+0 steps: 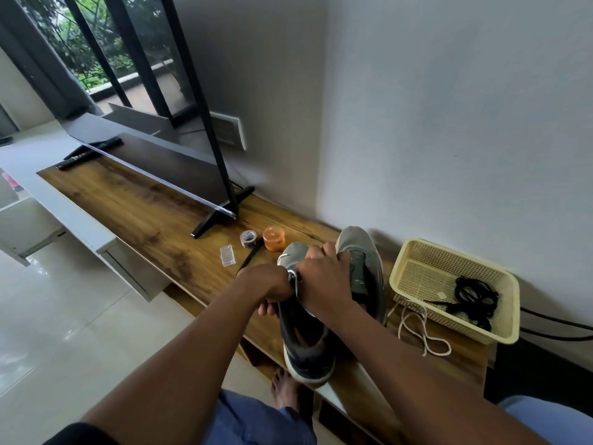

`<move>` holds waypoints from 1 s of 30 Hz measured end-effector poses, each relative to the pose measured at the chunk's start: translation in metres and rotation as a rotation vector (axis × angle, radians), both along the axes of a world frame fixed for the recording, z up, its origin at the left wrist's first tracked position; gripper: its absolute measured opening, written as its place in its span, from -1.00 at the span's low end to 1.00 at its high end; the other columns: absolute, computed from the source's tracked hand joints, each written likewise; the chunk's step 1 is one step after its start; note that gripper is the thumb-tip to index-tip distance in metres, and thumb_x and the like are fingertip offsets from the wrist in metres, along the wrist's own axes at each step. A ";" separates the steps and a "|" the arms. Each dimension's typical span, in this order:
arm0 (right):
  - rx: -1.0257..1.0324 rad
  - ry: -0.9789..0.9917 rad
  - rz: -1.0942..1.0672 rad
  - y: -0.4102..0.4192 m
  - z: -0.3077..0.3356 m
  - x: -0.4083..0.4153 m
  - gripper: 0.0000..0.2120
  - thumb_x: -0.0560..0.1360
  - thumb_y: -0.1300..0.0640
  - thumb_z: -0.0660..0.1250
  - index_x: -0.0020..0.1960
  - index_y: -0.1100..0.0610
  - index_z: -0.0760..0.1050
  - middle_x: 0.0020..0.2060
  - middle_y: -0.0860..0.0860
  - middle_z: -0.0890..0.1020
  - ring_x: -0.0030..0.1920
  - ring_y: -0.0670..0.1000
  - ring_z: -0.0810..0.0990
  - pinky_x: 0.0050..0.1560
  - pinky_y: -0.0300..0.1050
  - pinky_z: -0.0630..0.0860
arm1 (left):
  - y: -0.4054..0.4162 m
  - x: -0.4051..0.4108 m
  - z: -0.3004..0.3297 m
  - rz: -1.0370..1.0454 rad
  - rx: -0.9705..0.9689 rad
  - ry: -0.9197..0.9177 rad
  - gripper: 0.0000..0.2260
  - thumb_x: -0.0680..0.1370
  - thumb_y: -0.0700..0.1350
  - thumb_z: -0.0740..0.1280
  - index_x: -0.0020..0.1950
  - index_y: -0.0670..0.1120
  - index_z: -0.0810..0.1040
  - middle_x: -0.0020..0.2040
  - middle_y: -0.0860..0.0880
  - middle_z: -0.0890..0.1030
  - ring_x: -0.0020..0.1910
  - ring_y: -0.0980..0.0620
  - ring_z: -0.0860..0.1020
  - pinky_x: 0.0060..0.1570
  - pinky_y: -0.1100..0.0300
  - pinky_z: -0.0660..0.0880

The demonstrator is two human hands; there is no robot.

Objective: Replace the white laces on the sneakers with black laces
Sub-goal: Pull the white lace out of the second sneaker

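The near sneaker (305,329) stands heel-toward-you at the worktop (154,220) edge, its white lace (296,284) still threaded; your left hand (272,284) curls round the shoe's side and your right hand (324,274) pinches at the lace, so brace the shoe firmly and draw the lace out one eyelet row at a time, not by yanking. The second sneaker (359,252) lies just behind, a loose white lace (420,332) trails beside it, and the black laces (475,300) wait in the cream basket (414,252). Keep clear of the orange jar (273,238), tape roll (247,238) and television stand (221,213).
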State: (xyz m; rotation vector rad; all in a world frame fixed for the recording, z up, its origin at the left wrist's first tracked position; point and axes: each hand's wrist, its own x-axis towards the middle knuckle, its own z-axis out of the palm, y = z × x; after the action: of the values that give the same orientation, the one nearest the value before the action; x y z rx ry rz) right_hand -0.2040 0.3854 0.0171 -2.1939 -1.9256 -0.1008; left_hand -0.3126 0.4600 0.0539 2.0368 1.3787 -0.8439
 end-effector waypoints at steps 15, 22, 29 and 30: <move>0.354 0.338 -0.048 -0.014 -0.002 0.011 -0.91 0.38 0.14 0.29 -0.24 0.14 0.54 -0.09 0.00 0.53 -0.02 0.10 0.44 0.02 0.08 0.41 | -0.002 0.002 0.001 0.052 -0.008 -0.095 -0.79 0.64 -0.13 0.24 -0.13 -0.13 0.59 -0.35 -0.05 0.53 -0.44 0.02 0.42 -0.40 0.22 0.36; 0.078 0.182 0.278 -0.022 0.009 0.023 -0.85 0.40 0.16 0.23 -0.18 0.12 0.58 -0.20 0.00 0.62 -0.04 0.12 0.51 -0.04 0.05 0.45 | -0.004 -0.002 -0.001 0.202 -0.041 -0.128 -0.80 0.62 -0.13 0.20 -0.16 -0.13 0.51 -0.55 0.01 0.47 -0.64 0.07 0.35 -0.54 0.34 0.29; 0.052 0.419 0.224 -0.019 0.026 0.020 -0.94 0.43 0.14 0.35 -0.17 0.00 0.57 -0.27 -0.02 0.64 -0.19 0.07 0.59 -0.14 -0.07 0.40 | -0.008 -0.001 -0.001 0.297 -0.077 -0.183 -0.74 0.65 -0.10 0.20 -0.21 -0.15 0.48 -0.47 -0.04 0.41 -0.54 0.04 0.29 -0.51 0.28 0.22; 0.059 0.527 0.158 -0.017 0.029 0.023 -0.94 0.45 0.15 0.37 -0.17 0.01 0.56 -0.26 -0.05 0.65 -0.18 0.03 0.61 -0.14 -0.07 0.47 | -0.008 -0.002 0.001 0.289 -0.075 -0.192 -0.74 0.63 -0.10 0.20 -0.23 -0.14 0.49 -0.48 -0.04 0.42 -0.55 0.04 0.30 -0.51 0.28 0.22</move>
State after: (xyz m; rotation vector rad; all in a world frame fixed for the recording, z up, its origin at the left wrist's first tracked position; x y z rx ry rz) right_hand -0.1810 0.3680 0.0466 -1.7855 -1.7481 0.4003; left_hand -0.3141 0.4520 0.0546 1.7563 1.4623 -0.5508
